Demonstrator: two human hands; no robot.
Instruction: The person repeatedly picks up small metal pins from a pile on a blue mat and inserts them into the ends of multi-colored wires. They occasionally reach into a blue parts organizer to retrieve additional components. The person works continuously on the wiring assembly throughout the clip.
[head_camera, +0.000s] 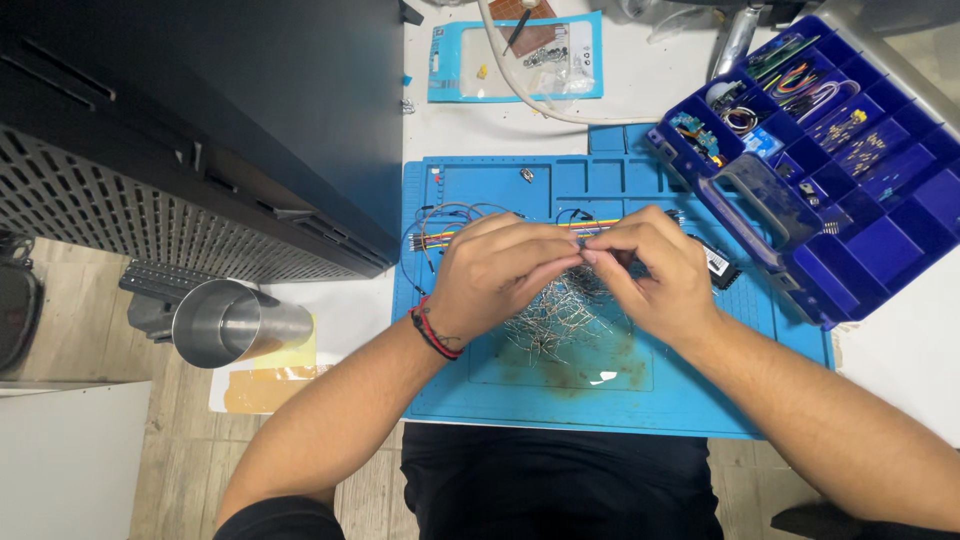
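Observation:
My left hand (500, 270) and my right hand (650, 270) meet fingertip to fingertip over a blue work mat (470, 390). They pinch a small thin piece between them, too small to make out. Below the fingers lies a pile of several thin metal-legged parts (555, 325). A strip of coloured jumper wires (445, 235) runs across the mat behind both hands. My left wrist wears a red and black band (432, 333).
A blue compartment box (850, 170) with small parts stands open at the right. A blue packet (515, 60) and a white cable (530, 95) lie at the back. A black cabinet (200, 130) and a metal cup (235, 322) are at the left.

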